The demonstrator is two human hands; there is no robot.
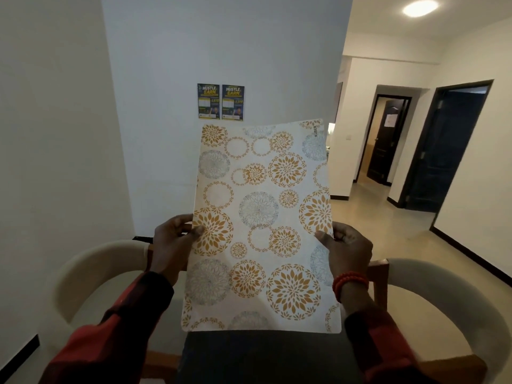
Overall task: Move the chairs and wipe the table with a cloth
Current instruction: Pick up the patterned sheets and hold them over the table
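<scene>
A white placemat (260, 217) printed with orange and grey flower circles is held upright in front of me. My left hand (173, 242) pinches its left edge, thumb on the front. My right hand (346, 246), with an orange bead bracelet at the wrist, pinches its right edge the same way. Below the mat lies a dark grey surface (263, 356), probably a chair seat. Two chairs with cream curved backs stand either side: one at the left (91, 267), one at the right (443, 295). No table top or cloth is visible.
A white wall (221, 51) with two dark posters (220, 101) faces me. To the right a tiled hallway (388, 212) leads to two dark doorways (388, 139). A ceiling light (419, 8) glows top right. A black skirting runs along the walls.
</scene>
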